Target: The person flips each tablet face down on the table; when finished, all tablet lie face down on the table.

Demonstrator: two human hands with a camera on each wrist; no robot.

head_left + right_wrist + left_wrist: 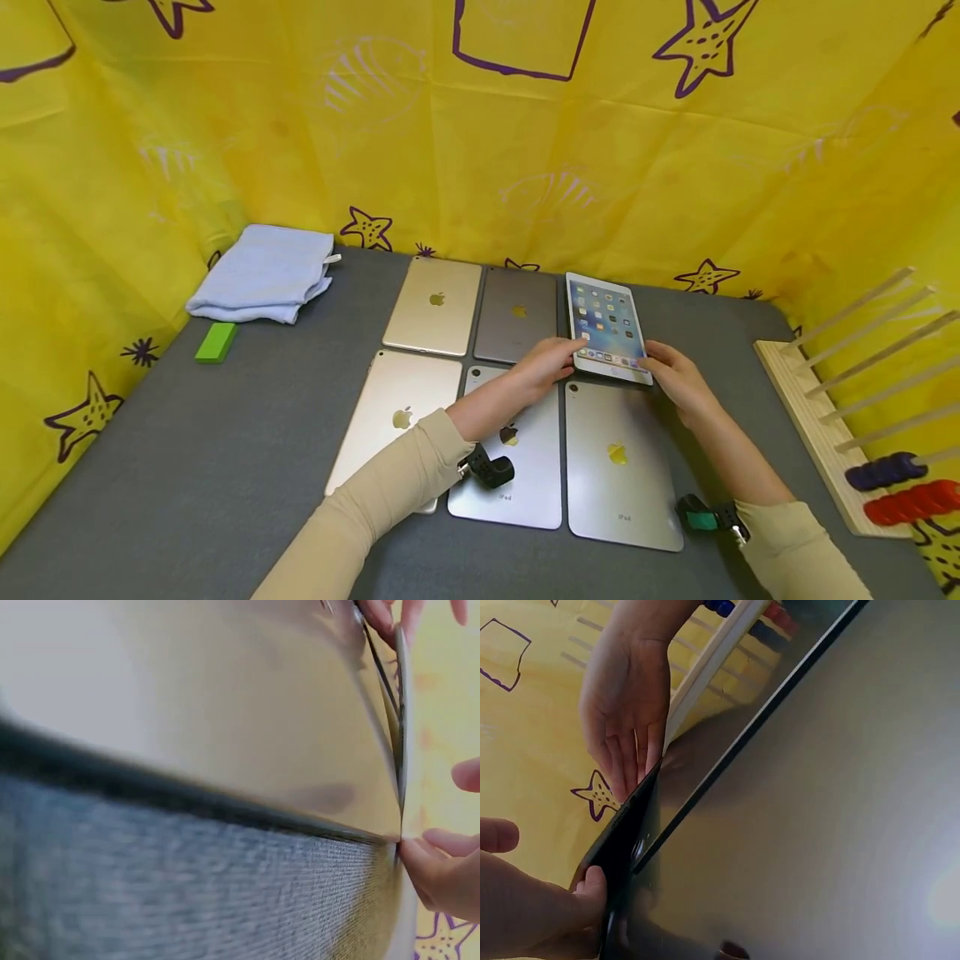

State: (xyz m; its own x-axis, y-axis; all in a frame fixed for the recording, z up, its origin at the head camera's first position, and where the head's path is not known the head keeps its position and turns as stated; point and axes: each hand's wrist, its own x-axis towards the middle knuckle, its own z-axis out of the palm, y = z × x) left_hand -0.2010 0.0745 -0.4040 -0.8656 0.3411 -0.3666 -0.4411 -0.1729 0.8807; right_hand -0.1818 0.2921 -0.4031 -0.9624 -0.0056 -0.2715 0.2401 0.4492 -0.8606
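A white-framed tablet (611, 325) with its lit screen up lies at the far right of a group of tablets. My left hand (546, 365) grips its near left corner, thumb over the screen. At the near right corner my right hand (678, 383) pinches the edge. In the right wrist view, the edge held by the right hand (450, 881) stands slightly tilted above the tablet in front. Face-down tablets lie around it: a grey one (517, 304) to its left, and a silver-grey one (622, 492) and another silver one (506, 487) nearer me.
Two gold tablets (433, 308) (401, 387) lie face down on the left. A folded light-blue cloth (262, 271) and a green block (216, 342) are farther left on the grey table (187, 467). A wooden peg rack (813, 425) with beads stands right; yellow fabric (480, 150) hangs behind.
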